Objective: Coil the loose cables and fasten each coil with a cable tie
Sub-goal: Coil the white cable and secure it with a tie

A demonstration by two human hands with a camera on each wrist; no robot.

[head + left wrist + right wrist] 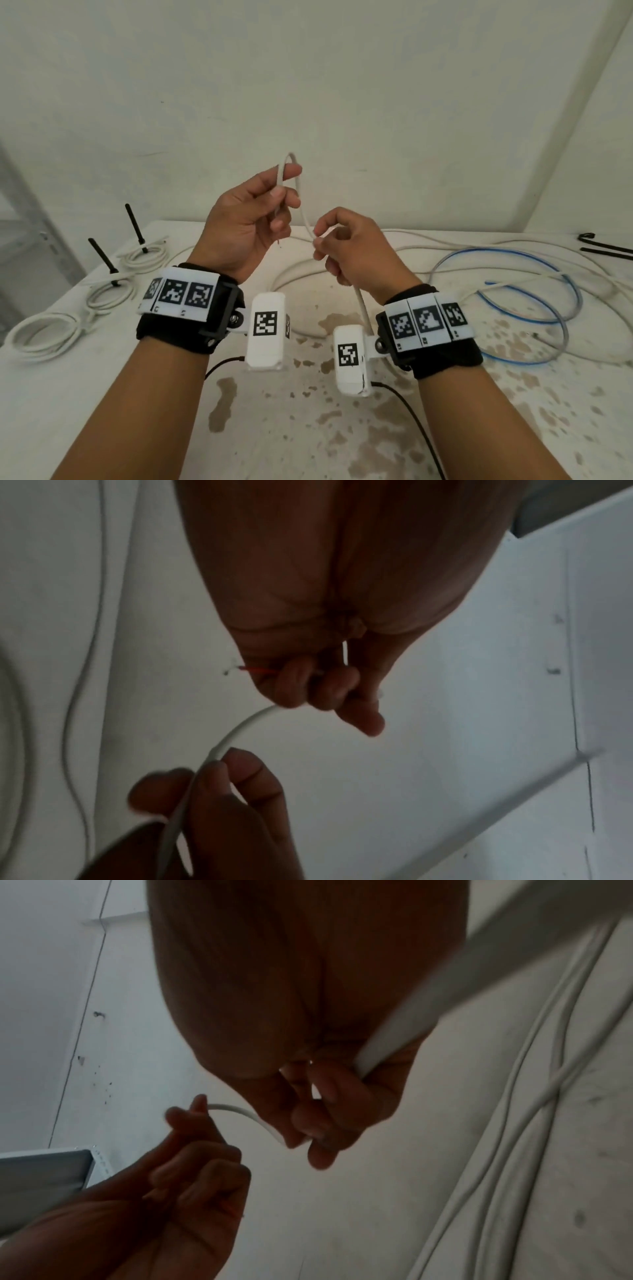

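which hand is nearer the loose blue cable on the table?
Right. The right hand is raised above the table just left of the blue cable, gripping the white cable. The left hand is farther left, holding its first loop.

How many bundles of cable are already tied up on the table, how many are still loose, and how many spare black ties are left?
Tied white coils: 3, first, second, third
Loose cables: 2, the white cable in the hands and the blue cable
Spare black ties: 2, near the table's right edge
Total: 7
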